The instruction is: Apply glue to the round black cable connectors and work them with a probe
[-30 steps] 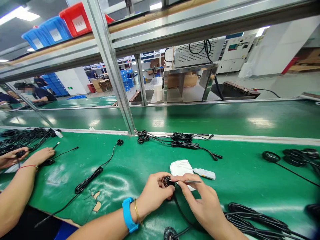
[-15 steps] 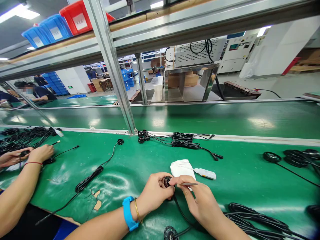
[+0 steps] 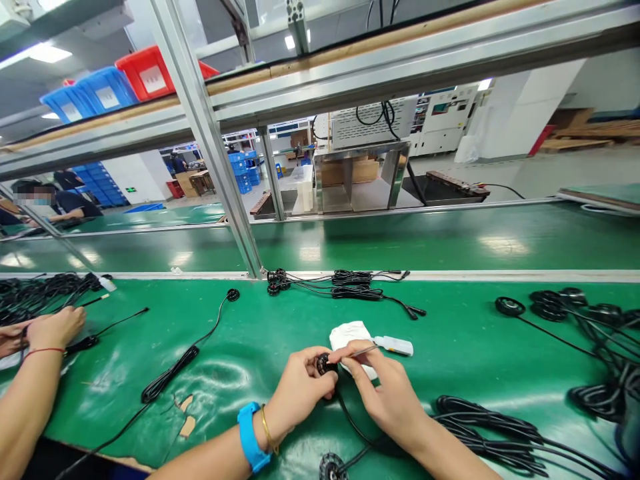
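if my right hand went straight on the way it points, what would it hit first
Probably the round black part in the left hand; the fingertips of the right hand look right beside it, though the exact gap is hard to judge.

View swung rightward, more black cables (image 3: 595, 401) in sight, thin tool (image 3: 366, 350) in right hand (image 3: 387, 387) now slanting upward

Round part (image 3: 325, 364) held in left hand (image 3: 300, 388): black, plastic-looking, ridged | thin tool (image 3: 369, 348) gripped in right hand (image 3: 393, 393): metallic sheen seen | just beyond grip: wipe (image 3: 350, 333), matt, creased, paper or cloth undetermined; bottle (image 3: 398, 345), smooth translucent plastic | beneath grip: worktop (image 3: 280, 323), glossy, rippled | farther left: post (image 3: 213, 153), satin metal
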`<state>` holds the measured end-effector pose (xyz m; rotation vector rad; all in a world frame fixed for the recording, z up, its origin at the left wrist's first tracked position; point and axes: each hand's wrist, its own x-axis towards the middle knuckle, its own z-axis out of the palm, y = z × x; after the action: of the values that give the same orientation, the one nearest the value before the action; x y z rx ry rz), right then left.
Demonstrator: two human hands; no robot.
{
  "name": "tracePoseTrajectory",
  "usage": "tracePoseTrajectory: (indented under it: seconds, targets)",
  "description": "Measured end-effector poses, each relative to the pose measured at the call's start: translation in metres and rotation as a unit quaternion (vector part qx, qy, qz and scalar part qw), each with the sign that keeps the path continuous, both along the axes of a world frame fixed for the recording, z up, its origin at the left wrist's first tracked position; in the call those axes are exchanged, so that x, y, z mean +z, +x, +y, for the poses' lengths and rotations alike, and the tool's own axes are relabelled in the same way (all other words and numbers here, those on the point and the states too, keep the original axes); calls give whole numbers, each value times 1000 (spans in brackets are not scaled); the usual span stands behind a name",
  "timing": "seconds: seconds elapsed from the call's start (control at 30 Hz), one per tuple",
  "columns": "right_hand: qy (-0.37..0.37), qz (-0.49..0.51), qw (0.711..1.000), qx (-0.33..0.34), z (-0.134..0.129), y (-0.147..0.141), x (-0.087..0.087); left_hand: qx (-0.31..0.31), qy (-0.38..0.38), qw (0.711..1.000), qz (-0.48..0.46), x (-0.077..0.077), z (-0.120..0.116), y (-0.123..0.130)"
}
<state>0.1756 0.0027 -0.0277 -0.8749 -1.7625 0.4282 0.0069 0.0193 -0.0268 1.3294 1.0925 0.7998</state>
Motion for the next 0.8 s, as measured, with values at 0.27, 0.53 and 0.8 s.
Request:
tracePoseTrajectory:
  seconds: [0.27, 0.53, 0.8]
  targets:
    - [-111, 134, 970, -170, -2, 23, 10, 22, -23, 999, -19, -5, 0, -2]
    - [-49, -378, 844, -378, 37, 119, -12, 31, 54, 997, 41, 4, -9, -4]
    - [-33, -224, 964, -141, 12, 46, -2, 41, 0, 999, -29, -1, -2, -6]
